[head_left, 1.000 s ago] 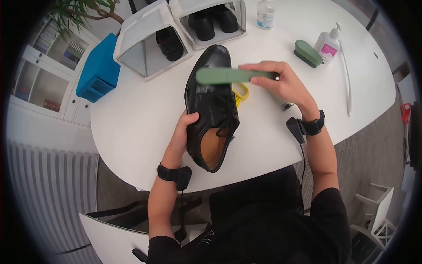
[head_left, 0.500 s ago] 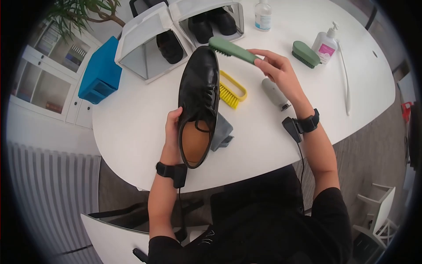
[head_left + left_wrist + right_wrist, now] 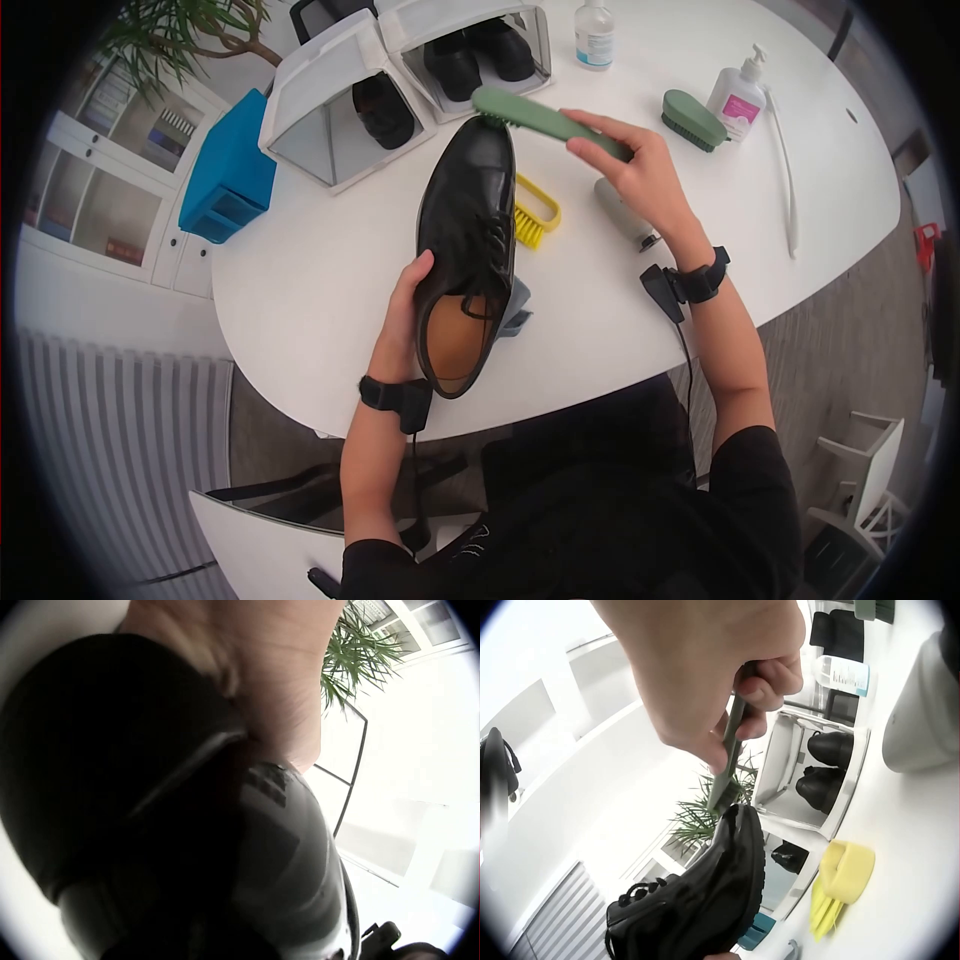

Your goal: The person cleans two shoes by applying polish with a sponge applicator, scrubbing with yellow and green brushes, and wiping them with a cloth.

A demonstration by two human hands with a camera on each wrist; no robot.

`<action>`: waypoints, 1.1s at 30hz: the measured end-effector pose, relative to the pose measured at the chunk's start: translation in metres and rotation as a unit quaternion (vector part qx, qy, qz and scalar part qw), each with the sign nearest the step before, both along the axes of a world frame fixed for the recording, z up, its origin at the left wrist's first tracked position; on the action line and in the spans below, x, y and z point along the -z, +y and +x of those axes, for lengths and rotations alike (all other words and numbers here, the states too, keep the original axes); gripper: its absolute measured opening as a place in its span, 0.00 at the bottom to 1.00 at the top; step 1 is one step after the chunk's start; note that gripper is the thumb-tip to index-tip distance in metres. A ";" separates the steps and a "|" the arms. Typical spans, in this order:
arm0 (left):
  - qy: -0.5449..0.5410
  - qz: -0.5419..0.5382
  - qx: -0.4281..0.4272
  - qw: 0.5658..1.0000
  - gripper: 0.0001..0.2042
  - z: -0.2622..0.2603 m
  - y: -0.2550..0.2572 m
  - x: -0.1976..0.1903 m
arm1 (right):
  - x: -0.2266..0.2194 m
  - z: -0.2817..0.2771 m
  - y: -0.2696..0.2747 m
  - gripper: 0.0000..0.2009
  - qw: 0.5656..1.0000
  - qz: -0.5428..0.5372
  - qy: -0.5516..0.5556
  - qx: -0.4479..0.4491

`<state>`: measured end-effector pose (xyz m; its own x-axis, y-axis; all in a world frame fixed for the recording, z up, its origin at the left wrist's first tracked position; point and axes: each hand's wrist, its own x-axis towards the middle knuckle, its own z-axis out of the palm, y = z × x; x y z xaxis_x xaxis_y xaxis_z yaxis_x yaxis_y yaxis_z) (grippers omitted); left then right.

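Note:
A black lace-up dress shoe (image 3: 466,200) with a tan insole is held up over the white table, toe pointing away from me. My left hand (image 3: 405,300) grips it from the left side, thumb on the upper and the other fingers hidden beneath. In my right hand (image 3: 635,165) is a long-handled green brush (image 3: 535,115), pinched by its handle. The brush's bristles meet the shoe's toe, as the right wrist view also shows at the brush head (image 3: 724,793). The left wrist view is mostly filled by the dark shoe (image 3: 277,855).
Behind the shoe lie a yellow brush (image 3: 540,215) and a grey-blue cloth (image 3: 515,308). A grey cylinder (image 3: 622,208) lies under my right wrist. Farther back are a second green brush (image 3: 694,122), a pump bottle (image 3: 738,100), a clear bottle (image 3: 594,38) and shoe boxes (image 3: 350,170) containing black shoes.
The green brush has moved from across the shoe's middle to its toe. The shoe has tilted, shifting left and then slightly back right, with my left hand still holding it.

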<state>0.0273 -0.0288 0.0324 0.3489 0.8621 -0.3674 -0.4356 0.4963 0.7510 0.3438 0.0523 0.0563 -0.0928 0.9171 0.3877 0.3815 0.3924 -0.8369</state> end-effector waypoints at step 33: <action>-0.197 0.079 0.039 0.977 0.42 -0.016 0.022 0.015 | -0.011 -0.018 -0.021 0.20 0.979 -0.118 0.080 -0.147</action>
<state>0.0111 -0.0068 0.0175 0.5030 0.8625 -0.0566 -0.6712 0.4310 0.6031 0.3261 0.0315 0.0668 -0.3222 0.9256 0.1988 0.1370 0.2533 -0.9576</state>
